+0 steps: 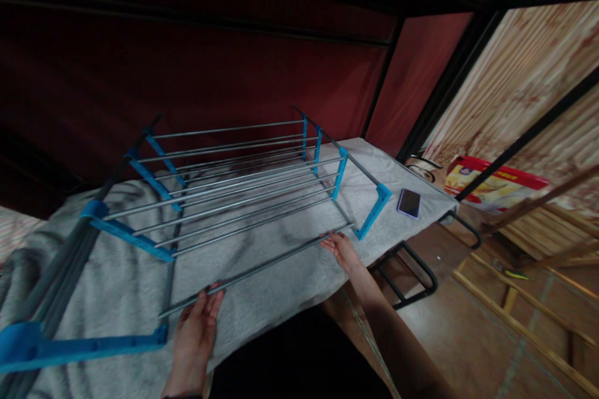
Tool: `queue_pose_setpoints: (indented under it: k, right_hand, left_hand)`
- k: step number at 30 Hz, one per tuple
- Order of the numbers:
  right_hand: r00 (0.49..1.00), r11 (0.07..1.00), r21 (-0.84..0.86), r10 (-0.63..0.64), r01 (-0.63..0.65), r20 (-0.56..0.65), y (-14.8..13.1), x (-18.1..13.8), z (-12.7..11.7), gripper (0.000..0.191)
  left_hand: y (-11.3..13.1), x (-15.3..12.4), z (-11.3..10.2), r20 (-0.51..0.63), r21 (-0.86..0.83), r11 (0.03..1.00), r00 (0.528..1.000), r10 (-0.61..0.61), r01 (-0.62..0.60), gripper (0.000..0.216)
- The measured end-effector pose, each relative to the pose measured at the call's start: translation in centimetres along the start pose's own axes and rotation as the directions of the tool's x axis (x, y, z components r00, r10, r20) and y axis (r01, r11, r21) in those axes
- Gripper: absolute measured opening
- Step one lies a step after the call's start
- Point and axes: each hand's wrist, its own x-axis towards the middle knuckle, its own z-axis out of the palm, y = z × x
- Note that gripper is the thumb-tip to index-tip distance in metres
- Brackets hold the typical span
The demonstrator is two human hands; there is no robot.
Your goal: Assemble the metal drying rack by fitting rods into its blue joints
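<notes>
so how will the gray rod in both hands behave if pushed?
Likely stiff: the gray rod runs straight between left hand and right hand. Probably light, being so thin. May roll if laid down, as it looks round.

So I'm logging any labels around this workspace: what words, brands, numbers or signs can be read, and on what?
Nothing can be read for certain.
Red-and-yellow box: a small logo and lettering along its red edge, too small and blurred to quote.
Phone: no text can be made out on its dark face.
Rack's blue brackets: no lettering can be made out.
</notes>
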Motion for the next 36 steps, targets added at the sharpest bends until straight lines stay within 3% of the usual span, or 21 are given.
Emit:
queue_pose_setpoints:
  k: [10,15,19,25,36]
  right_hand:
    - [0.999,1.0,0.001,-0.024,0.024,-0.022,0.1,0.1,-0.2,0.025]
    - [1.0,1.0,-0.022,0.0,0.0,0.024,0.0,-0.4,-0.7,0.02]
    - [0.998,0.998,-0.048,0.034,-0.032,0.055,0.1,0.3,-1.5,0.018]
    - [1.0,0.996,-0.084,0.001,-0.002,-0.003,1.0,1.4,-2.7,0.019]
    - [0.999,0.996,-0.072,-0.046,0.045,-0.006,1.3,1.2,-3.2,0.028]
  left_hand:
    - [-0.6,0.3,-0.4,0.0,-0.025,0.998,0.998,0.055,-0.055,0.02]
    - [-1.4,-0.8,-0.8,0.101,-0.094,0.988,0.986,0.13,-0.121,0.018]
    - [-1.8,-1.1,-1.0,0.096,-0.155,0.978,0.983,0.158,-0.142,0.012]
    - [-2.4,-0.9,-1.7,0.127,-0.24,0.962,0.979,0.161,-0.127,0.007]
    - [-2.3,-0.7,-1.4,0.118,-0.222,0.966,0.98,0.161,-0.132,0.005]
